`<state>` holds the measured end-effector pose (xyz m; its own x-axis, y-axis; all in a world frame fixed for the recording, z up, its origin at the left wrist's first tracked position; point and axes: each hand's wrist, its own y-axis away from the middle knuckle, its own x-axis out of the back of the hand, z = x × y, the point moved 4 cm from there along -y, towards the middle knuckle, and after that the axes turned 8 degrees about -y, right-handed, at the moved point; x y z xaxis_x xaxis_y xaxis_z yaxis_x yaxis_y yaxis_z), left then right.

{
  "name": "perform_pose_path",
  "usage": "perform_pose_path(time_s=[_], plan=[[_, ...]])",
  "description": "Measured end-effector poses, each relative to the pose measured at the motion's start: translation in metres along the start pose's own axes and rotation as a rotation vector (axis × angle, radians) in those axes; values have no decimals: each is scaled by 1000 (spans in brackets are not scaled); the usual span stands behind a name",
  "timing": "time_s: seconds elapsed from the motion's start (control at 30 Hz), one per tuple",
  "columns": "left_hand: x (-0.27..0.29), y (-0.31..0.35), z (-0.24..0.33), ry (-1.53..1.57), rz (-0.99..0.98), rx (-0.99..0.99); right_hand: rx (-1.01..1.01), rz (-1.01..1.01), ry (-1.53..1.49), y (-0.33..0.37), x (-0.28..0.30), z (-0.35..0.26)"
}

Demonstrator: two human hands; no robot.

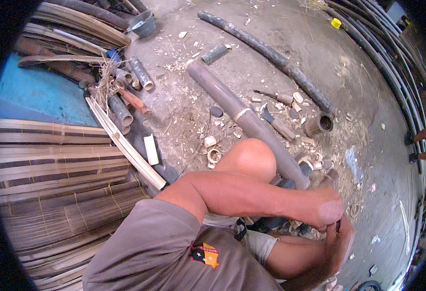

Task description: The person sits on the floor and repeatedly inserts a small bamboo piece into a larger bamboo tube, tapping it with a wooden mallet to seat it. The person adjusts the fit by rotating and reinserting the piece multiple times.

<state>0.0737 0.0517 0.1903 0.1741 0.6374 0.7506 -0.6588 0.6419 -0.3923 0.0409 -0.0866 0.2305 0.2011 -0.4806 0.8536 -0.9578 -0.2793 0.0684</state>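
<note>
My left arm reaches across my body to the right, and my left hand (327,208) is closed, its fingers mostly hidden from above. Against it, just below, my right hand (341,242) is closed too, with a small dark bit showing between the two. What they grip cannot be made out. A blurred brownish piece (331,176) shows just beyond my left hand. Past my bent knee lies a long, thick grey-brown bamboo pole (217,92) with a pale ring at its joint. Beside the pole rest a blade with a wooden handle (283,130) and another dark-bladed knife (284,99).
Pale chips and shavings litter the floor. A dark bamboo pole (271,58) lies farther off; a short bamboo cup (319,124) stands nearer. Cut tubes (141,75), a grey bucket (142,24) and slatted bamboo panels (53,165) are left. Long poles (387,58) line the right.
</note>
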Motion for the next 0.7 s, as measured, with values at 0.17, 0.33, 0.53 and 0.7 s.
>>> perform_pose_path(time_s=[0.17,0.33,0.53,0.7], plan=[[-13,-2,2,-28,78,-7,-39,-31,-37,6,1,1],[-27,-2,1,-58,41,-26,12,-18,-4,10,0,5],[-14,1,6,15,16,-78,-7,-28,-130,12,3,1],[-21,-2,4,91,-57,7,50,-33,-144,16,7,-6]])
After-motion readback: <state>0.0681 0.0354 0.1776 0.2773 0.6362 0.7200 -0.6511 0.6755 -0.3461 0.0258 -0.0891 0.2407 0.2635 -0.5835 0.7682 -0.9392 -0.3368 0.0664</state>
